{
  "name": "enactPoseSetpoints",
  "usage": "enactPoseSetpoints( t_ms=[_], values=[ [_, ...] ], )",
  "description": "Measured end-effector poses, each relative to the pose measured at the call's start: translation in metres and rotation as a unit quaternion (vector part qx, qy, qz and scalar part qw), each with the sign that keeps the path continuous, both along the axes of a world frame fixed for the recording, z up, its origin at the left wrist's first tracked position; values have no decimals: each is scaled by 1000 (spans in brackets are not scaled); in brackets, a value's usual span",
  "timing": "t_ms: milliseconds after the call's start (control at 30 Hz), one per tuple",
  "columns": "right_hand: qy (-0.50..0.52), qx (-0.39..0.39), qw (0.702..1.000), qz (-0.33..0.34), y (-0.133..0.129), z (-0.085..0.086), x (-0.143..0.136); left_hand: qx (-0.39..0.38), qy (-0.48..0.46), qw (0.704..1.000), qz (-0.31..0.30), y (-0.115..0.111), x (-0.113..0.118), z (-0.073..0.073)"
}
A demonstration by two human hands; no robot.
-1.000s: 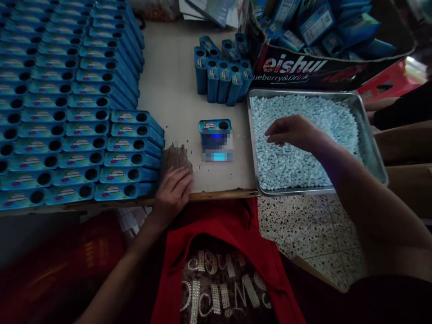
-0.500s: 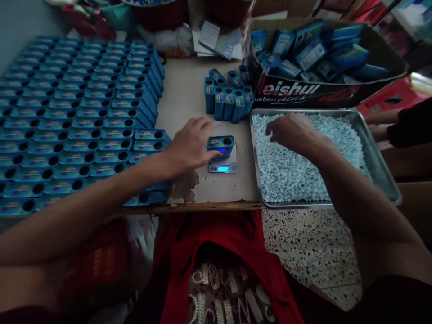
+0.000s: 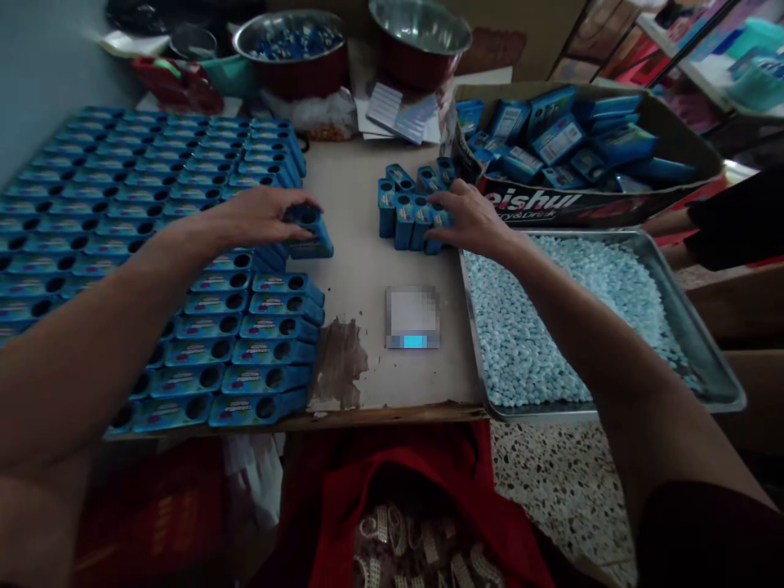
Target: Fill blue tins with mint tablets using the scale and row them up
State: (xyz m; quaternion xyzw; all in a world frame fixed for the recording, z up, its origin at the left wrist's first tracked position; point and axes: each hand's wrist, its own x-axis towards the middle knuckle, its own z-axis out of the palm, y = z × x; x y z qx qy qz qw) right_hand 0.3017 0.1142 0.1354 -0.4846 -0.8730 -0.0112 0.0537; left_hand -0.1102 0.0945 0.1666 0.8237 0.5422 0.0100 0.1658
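My left hand (image 3: 269,216) grips a small blue candy box (image 3: 314,241) between thumb and fingers, at the right edge of the packed rows of like boxes (image 3: 211,302). It has a round dark hole in its top. My right hand (image 3: 471,216) is closed around the sides of another blue box (image 3: 439,217), which stands upright at the right of a small cluster (image 3: 404,216). Between the hands and nearer to me lies a small digital scale (image 3: 412,310), its display lit and nothing on its plate.
A metal tray (image 3: 723,396) of pale blue pellets (image 3: 539,335) lies at the right. Behind it stands a carton (image 3: 551,200) of blue boxes. Metal bowls (image 3: 294,69) and clear plastic pieces (image 3: 401,114) sit at the back. Another person's arm (image 3: 728,216) reaches in from the right.
My left hand has lifted the box off the scale and carried it left to the rows. My right hand has left the pellets and moved to the small cluster, taking hold of a box.
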Motion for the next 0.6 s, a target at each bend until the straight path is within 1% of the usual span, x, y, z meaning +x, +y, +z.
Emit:
enactPoseSetpoints(
  t_ms=[67,133,200,267,367,433,500,600],
  values=[
    [19,-9,999,26,14,0,-23,-48,1,999,2,-6,-20,-10],
    [32,-16,999,30,26,0,-50,-82,-12,997,-6,-15,-32,-19],
    [26,-26,999,9,38,1,-72,-95,-12,995,-25,-22,-38,-25],
    [10,-37,999,-23,51,0,-88,-88,6,995,-42,-27,-39,-26],
    [-3,-43,998,-41,68,2,-97,-78,31,995,-53,-37,-32,-26],
    [-17,-43,998,-37,73,6,-100,-66,44,995,-56,-52,-20,-29],
    [-63,-48,996,-41,72,12,-104,-26,57,997,-47,-72,-6,-38],
    [-140,-68,987,-44,69,20,-116,48,50,997,-13,-101,12,-58]
  ],
)
